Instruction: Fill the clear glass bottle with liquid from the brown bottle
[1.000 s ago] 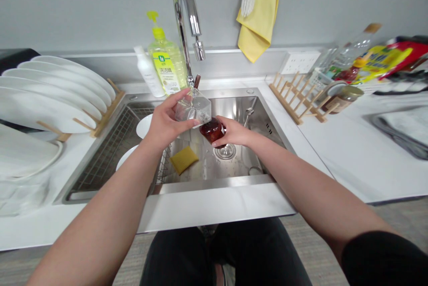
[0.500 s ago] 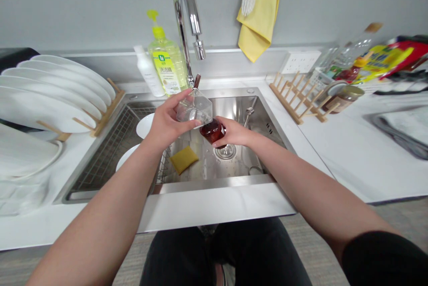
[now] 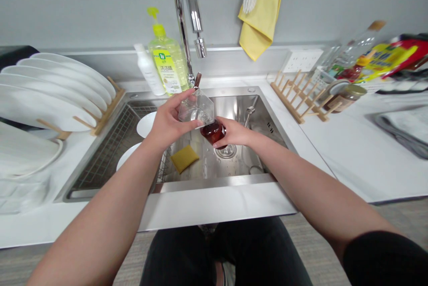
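Over the sink [image 3: 214,182], the left hand [image 3: 169,121] grips one clear glass vessel [image 3: 199,108]; just beside it, the right hand [image 3: 236,132] grasps one dark red jar [image 3: 213,134]. Inside the sink lie one yellow sponge [image 3: 184,159] and two white dishes [image 3: 146,124], partly hidden by the left arm [image 3: 117,199]. Behind the sink stand two bottles [image 3: 167,65] and one faucet [image 3: 194,10]; right of it, one wooden rack [image 3: 286,102].

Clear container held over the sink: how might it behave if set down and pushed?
The clear container is probably stiff, given its crisp corners. Its smooth, shiny walls could prove slippery. Flat facets suggest sliding rather than rolling.
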Demonstrator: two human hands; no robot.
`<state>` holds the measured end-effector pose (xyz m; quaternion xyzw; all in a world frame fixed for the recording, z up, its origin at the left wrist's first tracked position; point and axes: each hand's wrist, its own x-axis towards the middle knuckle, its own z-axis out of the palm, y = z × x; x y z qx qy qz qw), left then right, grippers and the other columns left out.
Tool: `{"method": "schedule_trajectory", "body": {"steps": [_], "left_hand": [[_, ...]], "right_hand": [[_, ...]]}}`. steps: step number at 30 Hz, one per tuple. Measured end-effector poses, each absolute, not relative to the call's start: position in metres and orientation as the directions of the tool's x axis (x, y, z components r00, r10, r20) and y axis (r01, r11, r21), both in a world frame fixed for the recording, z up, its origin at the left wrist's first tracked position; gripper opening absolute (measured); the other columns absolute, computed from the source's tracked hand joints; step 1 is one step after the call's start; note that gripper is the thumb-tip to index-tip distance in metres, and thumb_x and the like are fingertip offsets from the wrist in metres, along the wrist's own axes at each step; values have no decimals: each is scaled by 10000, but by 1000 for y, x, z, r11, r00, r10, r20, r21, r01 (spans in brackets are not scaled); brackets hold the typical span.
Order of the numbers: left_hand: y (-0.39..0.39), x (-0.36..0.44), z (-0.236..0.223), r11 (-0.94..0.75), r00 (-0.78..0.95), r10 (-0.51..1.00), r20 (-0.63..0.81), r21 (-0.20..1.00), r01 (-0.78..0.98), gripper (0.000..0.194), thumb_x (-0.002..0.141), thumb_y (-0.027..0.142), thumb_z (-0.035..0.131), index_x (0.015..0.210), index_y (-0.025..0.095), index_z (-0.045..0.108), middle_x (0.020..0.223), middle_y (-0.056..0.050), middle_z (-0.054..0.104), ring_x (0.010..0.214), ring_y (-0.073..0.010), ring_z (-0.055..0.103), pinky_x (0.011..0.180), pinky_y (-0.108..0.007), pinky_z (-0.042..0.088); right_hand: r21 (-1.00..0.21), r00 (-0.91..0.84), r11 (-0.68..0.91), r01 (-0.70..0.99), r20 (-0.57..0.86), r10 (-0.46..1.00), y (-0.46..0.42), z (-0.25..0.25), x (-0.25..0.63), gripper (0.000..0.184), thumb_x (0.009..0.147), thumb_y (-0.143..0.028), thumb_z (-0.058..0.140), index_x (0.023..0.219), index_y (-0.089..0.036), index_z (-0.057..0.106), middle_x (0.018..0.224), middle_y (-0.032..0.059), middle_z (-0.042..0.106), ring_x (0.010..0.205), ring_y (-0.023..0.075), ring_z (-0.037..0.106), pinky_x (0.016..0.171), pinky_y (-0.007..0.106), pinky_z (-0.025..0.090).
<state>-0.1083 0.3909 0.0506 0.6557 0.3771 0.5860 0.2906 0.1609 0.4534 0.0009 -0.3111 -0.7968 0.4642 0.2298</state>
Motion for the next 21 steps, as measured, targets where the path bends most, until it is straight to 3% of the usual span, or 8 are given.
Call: {"method": "schedule_trajectory", "body": {"steps": [7, 14, 21], "left_hand": [[385, -104, 56, -508, 11, 861, 509, 856, 99, 942, 551, 272, 1183, 1424, 326, 832, 1369, -88, 794, 1352, -377, 717, 1186, -558, 609], [386, -105, 55, -515, 40, 855, 517, 839, 175, 932, 596, 319, 1168, 1462, 322, 823, 1389, -93, 785, 1257, -346, 736, 1067, -474, 622], [379, -99, 59, -467, 56, 883, 466, 859, 208, 915, 551, 296, 1182, 1406, 338, 859, 1365, -85, 810, 1198, -356, 730, 1007, -466, 612]], "right_hand": [[-874, -700, 385, 296, 76, 710, 453, 3, 161, 762, 575, -308, 1095, 1248, -243, 743, 1208, 48, 871, 1123, 354, 816, 1025, 469, 644], [-855, -707, 403, 326, 63, 705, 452, 2, 160, 759, 580, -309, 1088, 1251, -231, 742, 1219, 54, 866, 1134, 356, 813, 1017, 455, 633], [-811, -736, 455, 369, 44, 675, 453, -7, 160, 806, 565, -321, 1095, 1297, -249, 765, 1159, 32, 872, 1072, 356, 821, 945, 426, 644]]}}
